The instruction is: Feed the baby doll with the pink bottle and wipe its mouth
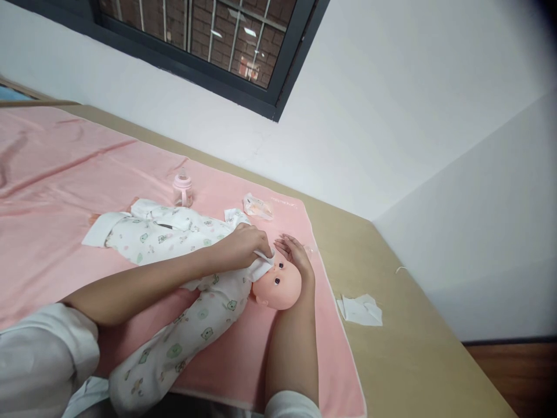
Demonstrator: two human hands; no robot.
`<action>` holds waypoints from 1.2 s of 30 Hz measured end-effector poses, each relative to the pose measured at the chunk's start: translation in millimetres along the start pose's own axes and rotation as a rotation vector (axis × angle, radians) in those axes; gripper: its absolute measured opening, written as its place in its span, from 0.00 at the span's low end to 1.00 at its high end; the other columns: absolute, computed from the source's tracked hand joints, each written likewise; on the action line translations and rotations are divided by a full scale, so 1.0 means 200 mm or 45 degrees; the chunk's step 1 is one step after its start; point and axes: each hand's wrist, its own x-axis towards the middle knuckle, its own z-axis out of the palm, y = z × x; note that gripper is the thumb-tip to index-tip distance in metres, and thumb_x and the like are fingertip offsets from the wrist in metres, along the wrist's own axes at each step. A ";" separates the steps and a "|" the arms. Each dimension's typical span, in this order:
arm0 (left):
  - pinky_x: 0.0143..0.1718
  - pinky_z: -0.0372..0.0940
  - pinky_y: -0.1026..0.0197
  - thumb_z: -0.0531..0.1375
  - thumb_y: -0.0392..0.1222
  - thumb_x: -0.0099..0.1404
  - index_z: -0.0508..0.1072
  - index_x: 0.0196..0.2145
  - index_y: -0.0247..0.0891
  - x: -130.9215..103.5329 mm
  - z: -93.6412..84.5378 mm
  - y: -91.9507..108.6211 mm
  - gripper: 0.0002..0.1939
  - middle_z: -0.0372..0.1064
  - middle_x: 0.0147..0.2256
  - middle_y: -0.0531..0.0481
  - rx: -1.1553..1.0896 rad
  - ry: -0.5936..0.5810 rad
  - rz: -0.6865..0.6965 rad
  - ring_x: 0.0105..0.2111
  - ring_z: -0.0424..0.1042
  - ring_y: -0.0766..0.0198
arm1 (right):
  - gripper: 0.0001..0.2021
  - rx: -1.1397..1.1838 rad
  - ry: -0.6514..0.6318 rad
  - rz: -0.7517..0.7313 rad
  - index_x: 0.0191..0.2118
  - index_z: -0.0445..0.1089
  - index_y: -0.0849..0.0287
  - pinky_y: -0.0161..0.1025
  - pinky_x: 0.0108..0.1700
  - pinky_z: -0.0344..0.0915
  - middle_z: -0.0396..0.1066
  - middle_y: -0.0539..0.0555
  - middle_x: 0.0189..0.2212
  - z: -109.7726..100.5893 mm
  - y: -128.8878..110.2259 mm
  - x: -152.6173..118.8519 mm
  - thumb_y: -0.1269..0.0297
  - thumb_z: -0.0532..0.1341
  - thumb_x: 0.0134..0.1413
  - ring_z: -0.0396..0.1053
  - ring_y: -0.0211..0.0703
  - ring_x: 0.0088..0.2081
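A baby doll in white patterned clothes (161, 235) lies on its back on a pink blanket (235, 360), its bald head (285, 287) toward the right. My left hand (244, 247) reaches over its chest and pinches a white cloth (260, 268), which touches the doll's face around the mouth. Beside the far side of the head, my right hand (295, 254) is open, fingers stretched and slightly curved, holding nothing. My right forearm runs along the crown of the head; whether it bears the head's weight cannot be seen.
A pink-topped bottle (183, 190) stands beyond the doll's legs. A small clear packet (257, 206) lies beyond its shoulder. On the tan surface (418, 360) to the right is a crumpled white tissue (361, 310). A white wall and dark-framed window (274, 98) rise behind.
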 end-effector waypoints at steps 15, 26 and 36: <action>0.38 0.62 0.68 0.55 0.25 0.56 0.75 0.32 0.37 -0.08 -0.12 0.01 0.12 0.73 0.39 0.52 -0.447 -0.031 0.116 0.37 0.72 0.68 | 0.17 -0.014 0.041 0.014 0.40 0.69 0.54 0.42 0.50 0.74 0.75 0.53 0.37 0.01 -0.01 0.01 0.61 0.70 0.42 0.75 0.42 0.43; 0.31 0.57 0.62 0.53 0.32 0.54 0.65 0.24 0.38 -0.07 -0.02 0.05 0.04 0.68 0.29 0.52 0.069 -0.077 0.042 0.31 0.67 0.63 | 0.14 0.025 0.045 -0.016 0.40 0.70 0.56 0.40 0.52 0.71 0.75 0.53 0.36 0.04 -0.02 -0.05 0.63 0.69 0.45 0.74 0.41 0.43; 0.32 0.56 0.58 0.54 0.37 0.59 0.64 0.23 0.38 -0.07 0.03 0.05 0.07 0.67 0.27 0.51 0.238 0.028 0.070 0.30 0.66 0.61 | 0.18 0.008 0.044 0.098 0.53 0.65 0.60 0.48 0.48 0.69 0.66 0.57 0.51 0.01 -0.01 0.03 0.57 0.57 0.61 0.68 0.44 0.48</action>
